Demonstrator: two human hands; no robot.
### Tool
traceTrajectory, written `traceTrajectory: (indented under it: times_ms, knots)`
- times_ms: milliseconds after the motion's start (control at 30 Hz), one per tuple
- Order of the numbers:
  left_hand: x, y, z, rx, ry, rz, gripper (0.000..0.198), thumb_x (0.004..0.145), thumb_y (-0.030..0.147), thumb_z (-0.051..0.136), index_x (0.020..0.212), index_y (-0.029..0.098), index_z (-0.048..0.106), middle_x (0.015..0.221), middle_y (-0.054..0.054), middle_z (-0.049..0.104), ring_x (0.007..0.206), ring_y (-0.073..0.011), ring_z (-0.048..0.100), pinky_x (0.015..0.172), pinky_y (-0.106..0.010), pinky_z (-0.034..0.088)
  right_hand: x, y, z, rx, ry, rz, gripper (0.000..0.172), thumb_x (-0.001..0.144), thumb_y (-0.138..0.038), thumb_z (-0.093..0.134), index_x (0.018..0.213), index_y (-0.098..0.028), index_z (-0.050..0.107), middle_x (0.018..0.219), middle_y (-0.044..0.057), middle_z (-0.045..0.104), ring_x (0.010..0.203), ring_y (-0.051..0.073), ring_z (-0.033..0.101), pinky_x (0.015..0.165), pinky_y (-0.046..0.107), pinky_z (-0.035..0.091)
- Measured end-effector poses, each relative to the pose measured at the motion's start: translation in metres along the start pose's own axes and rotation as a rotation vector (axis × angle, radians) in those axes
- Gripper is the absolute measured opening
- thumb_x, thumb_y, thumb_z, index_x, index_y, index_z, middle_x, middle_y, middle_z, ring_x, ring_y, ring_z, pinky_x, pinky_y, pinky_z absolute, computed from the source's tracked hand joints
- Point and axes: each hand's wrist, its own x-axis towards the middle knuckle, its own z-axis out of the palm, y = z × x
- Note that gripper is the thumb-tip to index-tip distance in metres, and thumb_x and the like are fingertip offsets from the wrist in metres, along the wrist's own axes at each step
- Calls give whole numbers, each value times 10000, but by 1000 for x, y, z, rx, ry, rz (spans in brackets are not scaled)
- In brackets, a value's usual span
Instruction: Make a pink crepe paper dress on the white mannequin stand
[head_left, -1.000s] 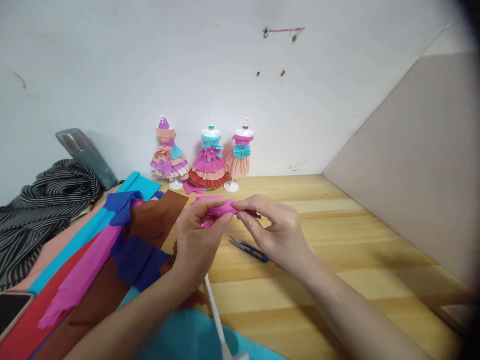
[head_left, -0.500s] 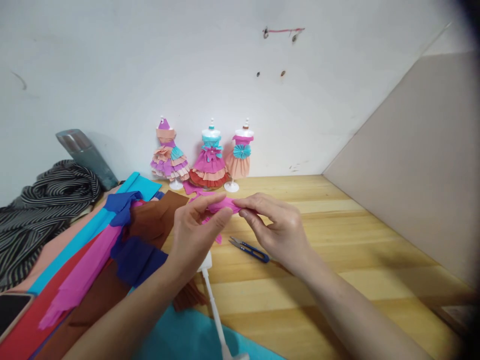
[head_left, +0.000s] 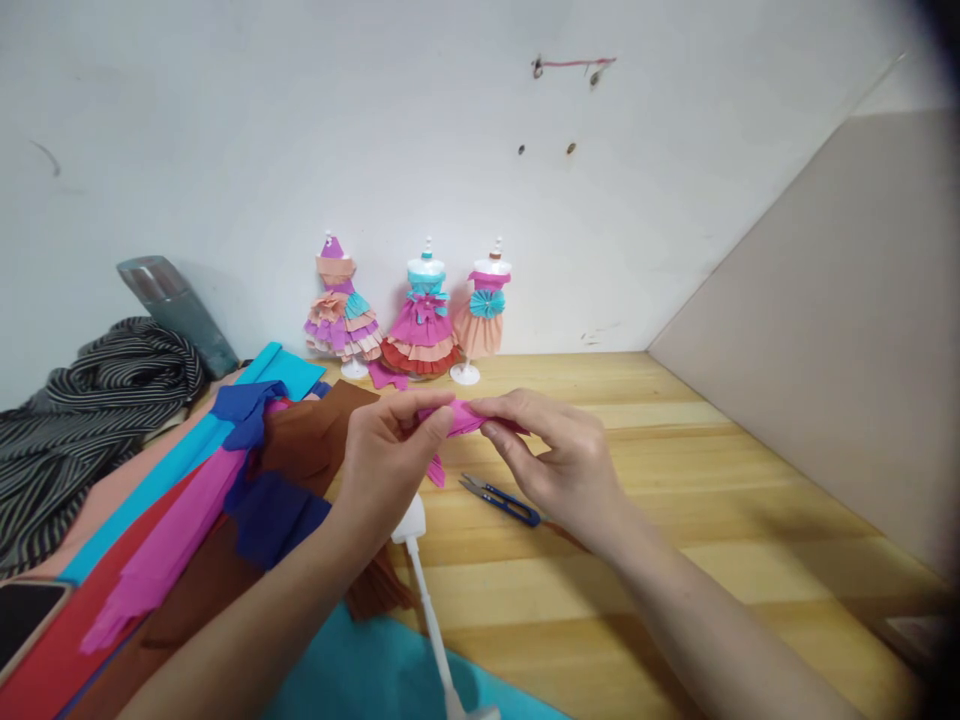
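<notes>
Both of my hands pinch one strip of pink crepe paper (head_left: 463,420) above the wooden table (head_left: 675,520). My left hand (head_left: 386,465) grips its left end between thumb and fingers, and a bit of the strip hangs below the thumb. My right hand (head_left: 559,460) pinches the right end with thumb and forefinger. Below the hands stands a white doll stand (head_left: 424,590) with brown pleated paper at its side. Small blue thread snips (head_left: 499,497) lie on the table just under my right hand.
Sheets of crepe paper (head_left: 195,500) in cyan, blue, brown, pink and red lie to the left. Three dressed paper-dress mannequins (head_left: 420,320) stand by the wall. A striped cloth (head_left: 82,420), a grey bottle (head_left: 176,310) and a phone (head_left: 26,615) are far left.
My hands have shifted slightly along the pink strip, folding it tighter. The white doll stand's top came into view below my left hand.
</notes>
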Motion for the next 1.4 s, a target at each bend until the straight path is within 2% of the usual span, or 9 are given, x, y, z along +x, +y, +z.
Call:
traceTrajectory:
  times_ms: [133, 200, 367, 500, 667, 933, 1167, 1400]
  knots:
    - [1, 0, 1, -20, 22, -31, 160, 688, 218, 758, 829, 148, 777, 639, -8, 712, 514, -75, 550, 484, -182, 414, -1, 0, 1, -2, -1, 3, 257, 867, -61, 561, 1021, -210, 704, 877, 60, 753, 779, 180, 708, 669, 301, 568]
    - [1, 1, 1, 0, 23, -9, 155, 696, 221, 751, 830, 148, 776, 660, -16, 719, 535, -85, 569, 491, -186, 427, -1, 0, 0, -2, -9, 7, 254, 864, -61, 561, 1017, -205, 703, 876, 63, 754, 777, 180, 708, 669, 302, 568]
    - [-2, -1, -1, 88, -55, 79, 250, 699, 293, 784, 910, 161, 761, 784, -47, 750, 722, -163, 678, 619, -241, 535, 0, -2, -1, -27, -10, 37, 233, 860, -70, 554, 976, -208, 702, 860, 56, 755, 736, 174, 700, 660, 298, 562]
    - [-3, -8, -1, 219, -52, 198, 255, 671, 231, 811, 914, 189, 747, 881, -40, 753, 818, -172, 690, 759, -275, 553, 1, -2, -2, -43, -4, 45, 178, 855, -75, 562, 916, -199, 674, 809, 41, 737, 681, 153, 675, 615, 268, 532]
    - [-3, -10, 1, 249, -11, 245, 129, 714, 194, 773, 841, 208, 760, 809, -19, 753, 757, -152, 680, 705, -254, 544, 2, -2, -2, -55, -15, 45, 149, 864, -86, 555, 788, -194, 624, 718, 23, 701, 626, 137, 647, 575, 249, 498]
    - [-2, -10, -1, 301, -11, 327, 67, 731, 188, 755, 791, 216, 765, 754, -8, 745, 707, -153, 666, 667, -260, 533, 0, 0, -2, -19, -24, 56, 188, 875, -92, 551, 899, -205, 699, 818, 51, 748, 743, 180, 698, 655, 296, 546]
    - [2, -6, -2, 485, -5, 455, 92, 750, 174, 737, 831, 210, 761, 754, -15, 743, 709, -158, 665, 642, -254, 518, -1, 3, 1, -55, -6, 22, 172, 882, -89, 566, 928, -199, 691, 826, 54, 742, 752, 180, 698, 652, 292, 547]
    - [2, -8, -4, 623, -48, 550, 124, 799, 133, 672, 821, 226, 751, 740, -15, 700, 708, -157, 639, 649, -261, 501, -1, 0, 0, -183, -25, 13, 151, 922, -128, 518, 852, -182, 640, 752, 55, 681, 657, 161, 637, 573, 268, 481]
